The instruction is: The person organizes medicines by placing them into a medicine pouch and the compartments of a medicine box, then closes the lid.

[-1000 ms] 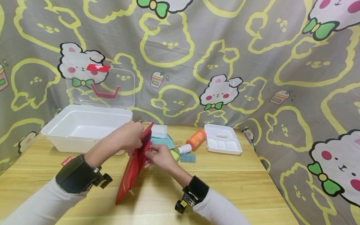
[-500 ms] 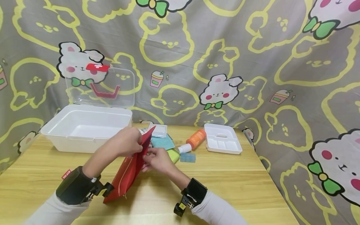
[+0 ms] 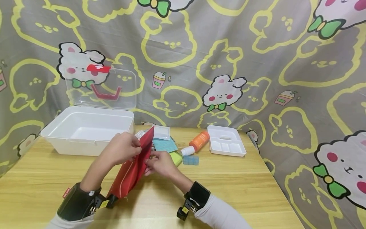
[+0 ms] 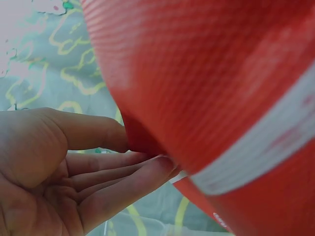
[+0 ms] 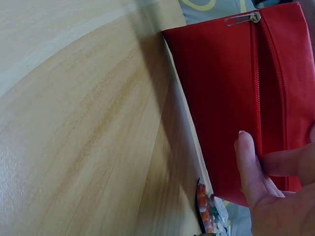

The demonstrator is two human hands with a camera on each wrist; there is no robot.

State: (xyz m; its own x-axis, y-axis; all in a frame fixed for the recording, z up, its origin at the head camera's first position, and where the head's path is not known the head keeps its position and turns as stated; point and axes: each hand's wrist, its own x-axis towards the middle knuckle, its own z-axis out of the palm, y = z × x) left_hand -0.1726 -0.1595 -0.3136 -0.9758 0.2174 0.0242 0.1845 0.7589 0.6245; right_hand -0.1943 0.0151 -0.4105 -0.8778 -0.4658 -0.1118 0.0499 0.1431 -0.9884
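A red zippered pouch (image 3: 128, 178) stands tilted above the table between both hands. My left hand (image 3: 123, 148) pinches its far upper edge; in the left wrist view the thumb and fingertips meet on a corner of the red fabric (image 4: 197, 88). On the other side, my right hand (image 3: 161, 163) pinches the pouch beside its zip. The right wrist view shows the zip parted, with the metal zip pull (image 5: 255, 17) at one end and my fingers (image 5: 246, 152) at the opening's edge. What lies inside the pouch is hidden.
An open white box (image 3: 88, 127) with a clear lid (image 3: 103, 89) stands at back left. Behind the pouch lie a blue-green packet (image 3: 165, 144), a clear case (image 3: 161, 132) and a yellow-green item (image 3: 176, 158). Rightward are an orange bottle (image 3: 199, 141), a blue item (image 3: 190, 160) and a white compartment tray (image 3: 226, 141).
My left hand has moved down and slightly left along the pouch's edge. The pouch's near end has swung left and tilted more. My right hand has hardly moved.
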